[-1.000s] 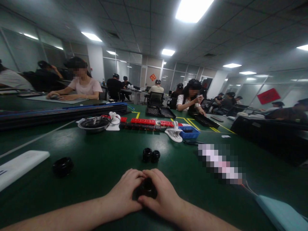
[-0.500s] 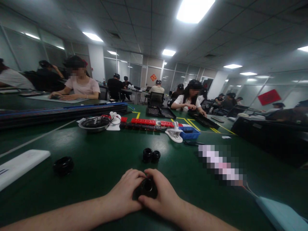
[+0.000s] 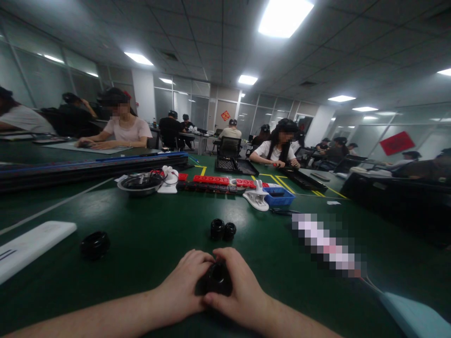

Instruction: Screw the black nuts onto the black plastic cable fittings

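Observation:
Near the table's front edge, my left hand (image 3: 181, 284) and my right hand (image 3: 243, 286) are curled around a glossy black hollow round piece (image 3: 219, 280). Its dark opening faces up between my thumbs and fingers. My fingers hide its sides, and its exact kind does not show. Just beyond my hands, two similar black round pieces stand side by side, a larger one (image 3: 217, 229) at left and a smaller one (image 3: 230, 231) at right. A wider black ring-shaped piece (image 3: 95, 244) lies apart on the left.
On the green table (image 3: 148, 244) are a white slab (image 3: 38, 244), a metal bowl (image 3: 139, 183) with dark contents, red block strips (image 3: 211, 180), white clamps (image 3: 256, 197), a blue bin (image 3: 279, 196) and a light-blue item (image 3: 416, 312). Co-workers sit beyond.
The camera view has shifted slightly. Both hands stay around the black piece, whose opening looks a little narrower now. Across the table, a co-worker's hands have come closer together.

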Motion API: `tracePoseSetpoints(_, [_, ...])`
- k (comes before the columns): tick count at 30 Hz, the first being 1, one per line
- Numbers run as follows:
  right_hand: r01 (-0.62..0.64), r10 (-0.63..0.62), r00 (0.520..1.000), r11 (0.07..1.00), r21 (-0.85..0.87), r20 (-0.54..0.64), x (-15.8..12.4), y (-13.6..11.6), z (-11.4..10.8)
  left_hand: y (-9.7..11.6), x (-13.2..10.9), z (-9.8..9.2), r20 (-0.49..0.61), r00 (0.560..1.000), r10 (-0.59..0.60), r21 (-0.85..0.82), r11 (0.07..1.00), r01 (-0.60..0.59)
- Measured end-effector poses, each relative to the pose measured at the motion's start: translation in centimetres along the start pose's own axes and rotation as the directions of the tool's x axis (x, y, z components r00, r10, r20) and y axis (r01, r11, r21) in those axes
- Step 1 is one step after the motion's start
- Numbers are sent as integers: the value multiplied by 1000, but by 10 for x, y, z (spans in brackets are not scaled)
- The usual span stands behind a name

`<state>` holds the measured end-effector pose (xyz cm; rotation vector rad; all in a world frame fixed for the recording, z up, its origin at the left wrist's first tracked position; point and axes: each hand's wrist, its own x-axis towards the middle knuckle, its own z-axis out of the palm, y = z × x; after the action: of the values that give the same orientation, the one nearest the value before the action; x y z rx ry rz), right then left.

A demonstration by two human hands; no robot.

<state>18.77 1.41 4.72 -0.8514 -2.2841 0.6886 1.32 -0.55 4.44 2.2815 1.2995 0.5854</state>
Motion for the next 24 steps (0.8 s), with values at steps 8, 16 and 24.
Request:
tracePoseSetpoints(8, [118,-123,991,989,88,49,-2,-2,-1,1,0,1,-10,1000,-4,6,1000,4])
tracePoseSetpoints(16, [-21,21,1000,1000,22,-2,-1,-1,1,-6,0,5,-27,998,-56,-24,998,55])
tracePoseSetpoints(24, [112,-114,993,992,57,24,-4,5,3,-1,2,2,-25,996,-88,-61,994,86])
